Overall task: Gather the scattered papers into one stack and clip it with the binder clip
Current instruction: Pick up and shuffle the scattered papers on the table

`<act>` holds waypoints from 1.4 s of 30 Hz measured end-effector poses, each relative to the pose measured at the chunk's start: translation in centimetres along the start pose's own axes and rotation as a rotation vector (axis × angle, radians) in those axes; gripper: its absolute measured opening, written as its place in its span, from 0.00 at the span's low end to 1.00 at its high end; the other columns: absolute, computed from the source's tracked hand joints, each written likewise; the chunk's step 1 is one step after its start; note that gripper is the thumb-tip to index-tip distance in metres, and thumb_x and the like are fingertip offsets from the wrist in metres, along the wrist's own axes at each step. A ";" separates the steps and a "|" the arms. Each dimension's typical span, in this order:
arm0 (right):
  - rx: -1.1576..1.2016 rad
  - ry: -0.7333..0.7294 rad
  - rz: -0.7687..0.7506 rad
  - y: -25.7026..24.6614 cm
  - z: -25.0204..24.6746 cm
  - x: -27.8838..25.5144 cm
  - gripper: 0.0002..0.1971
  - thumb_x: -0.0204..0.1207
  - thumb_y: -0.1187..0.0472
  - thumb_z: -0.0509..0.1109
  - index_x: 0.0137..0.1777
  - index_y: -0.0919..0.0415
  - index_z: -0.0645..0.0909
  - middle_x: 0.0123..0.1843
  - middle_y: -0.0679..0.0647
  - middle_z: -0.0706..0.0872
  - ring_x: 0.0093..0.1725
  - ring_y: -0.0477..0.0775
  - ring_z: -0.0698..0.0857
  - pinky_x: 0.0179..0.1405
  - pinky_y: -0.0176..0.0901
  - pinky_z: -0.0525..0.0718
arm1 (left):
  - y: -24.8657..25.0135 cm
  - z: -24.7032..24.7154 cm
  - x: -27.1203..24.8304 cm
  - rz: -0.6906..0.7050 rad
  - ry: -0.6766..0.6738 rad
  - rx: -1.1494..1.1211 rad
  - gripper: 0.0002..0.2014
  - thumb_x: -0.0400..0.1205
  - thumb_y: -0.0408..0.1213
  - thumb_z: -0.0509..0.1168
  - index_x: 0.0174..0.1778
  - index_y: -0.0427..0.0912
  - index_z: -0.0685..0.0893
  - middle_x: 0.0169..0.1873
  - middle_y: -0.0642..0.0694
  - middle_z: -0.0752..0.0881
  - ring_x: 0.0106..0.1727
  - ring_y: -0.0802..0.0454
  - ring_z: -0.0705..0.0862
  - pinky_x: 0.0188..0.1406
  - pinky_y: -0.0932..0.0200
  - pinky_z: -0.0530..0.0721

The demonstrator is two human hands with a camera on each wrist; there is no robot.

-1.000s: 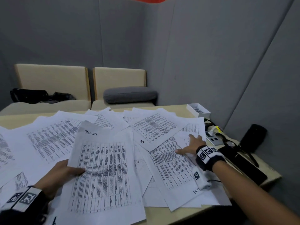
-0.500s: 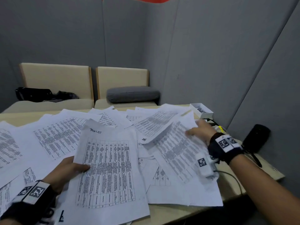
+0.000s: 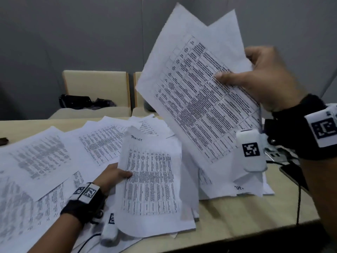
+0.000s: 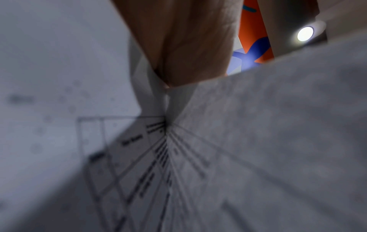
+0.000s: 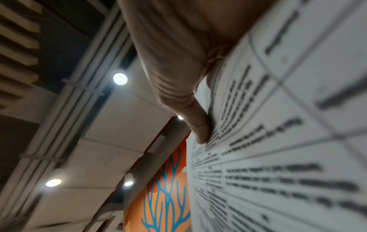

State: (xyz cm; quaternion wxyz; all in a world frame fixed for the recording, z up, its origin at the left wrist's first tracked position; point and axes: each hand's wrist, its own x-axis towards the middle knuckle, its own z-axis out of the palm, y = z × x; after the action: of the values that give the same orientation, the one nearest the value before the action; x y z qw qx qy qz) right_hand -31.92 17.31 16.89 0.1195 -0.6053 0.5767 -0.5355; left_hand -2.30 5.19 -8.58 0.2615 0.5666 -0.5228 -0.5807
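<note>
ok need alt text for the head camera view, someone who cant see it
A person's right hand holds several printed sheets raised above a table, thumb pinching the front page. Their left hand grips a sheet headed "TASKLIST" low over more scattered papers. Two beige chairs stand behind.

printed text (image 3: pixel 197 99) — blurred, unreadable; right forearm (image 3: pixel 324 198) — cut off

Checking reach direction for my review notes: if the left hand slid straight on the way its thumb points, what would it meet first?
Only the TASKLIST sheet that the left hand already grips; beyond it, probably overlapping papers, though depth is unclear.
</note>
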 end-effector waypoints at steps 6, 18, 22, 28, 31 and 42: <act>0.126 0.034 0.213 6.1 3.6 1.0 0.13 0.67 0.64 0.83 0.49 0.51 0.86 0.49 0.51 0.93 0.48 0.52 0.93 0.55 0.57 0.90 | 0.0 0.1 -0.1 -0.009 0.029 0.025 0.11 0.79 0.20 0.66 0.57 0.25 0.83 0.49 0.29 0.87 0.43 0.38 0.86 0.43 0.52 0.84; 0.891 -0.090 0.320 9.6 5.9 2.3 0.29 0.76 0.61 0.74 0.75 0.72 0.73 0.69 0.69 0.83 0.66 0.69 0.85 0.62 0.66 0.86 | 0.7 0.2 -1.1 0.006 -0.016 -0.023 0.07 0.81 0.19 0.62 0.52 0.28 0.80 0.38 0.36 0.85 0.37 0.43 0.84 0.33 0.54 0.81; 0.748 -0.028 0.430 11.6 7.6 2.5 0.28 0.73 0.62 0.77 0.71 0.70 0.77 0.65 0.67 0.87 0.61 0.67 0.88 0.61 0.65 0.86 | 1.1 -0.2 -1.8 0.092 -0.043 -0.110 0.13 0.79 0.20 0.65 0.60 0.26 0.83 0.41 0.39 0.87 0.38 0.47 0.88 0.33 0.57 0.85; 0.474 -0.033 0.611 17.8 13.1 -2.9 0.09 0.78 0.65 0.74 0.57 0.64 0.85 0.53 0.63 0.92 0.45 0.57 0.92 0.44 0.49 0.89 | 3.5 -1.8 -2.9 0.263 -0.019 -0.283 0.14 0.82 0.24 0.64 0.64 0.27 0.80 0.53 0.32 0.87 0.54 0.37 0.85 0.53 0.47 0.88; 0.516 -0.086 0.642 17.6 14.4 -3.9 0.05 0.79 0.64 0.73 0.54 0.61 0.84 0.50 0.60 0.92 0.41 0.54 0.92 0.38 0.44 0.88 | 3.8 -2.0 -3.2 0.312 -0.014 -0.336 0.17 0.85 0.26 0.60 0.70 0.27 0.76 0.64 0.24 0.82 0.61 0.30 0.82 0.69 0.30 0.76; 0.448 0.097 0.120 8.2 13.2 -1.3 0.32 0.70 0.59 0.81 0.71 0.60 0.70 0.58 0.47 0.86 0.54 0.41 0.89 0.50 0.36 0.89 | 10.5 -2.0 -7.6 0.807 0.260 -0.230 0.19 0.76 0.23 0.72 0.63 0.35 0.80 0.54 0.44 0.89 0.53 0.48 0.91 0.52 0.50 0.90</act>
State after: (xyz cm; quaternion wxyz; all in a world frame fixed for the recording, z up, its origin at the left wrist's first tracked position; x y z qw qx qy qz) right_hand -25.92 9.59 4.73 0.2546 -0.5022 0.4833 -0.6704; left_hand -1.84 8.10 4.26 0.5925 0.3526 -0.5968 -0.4105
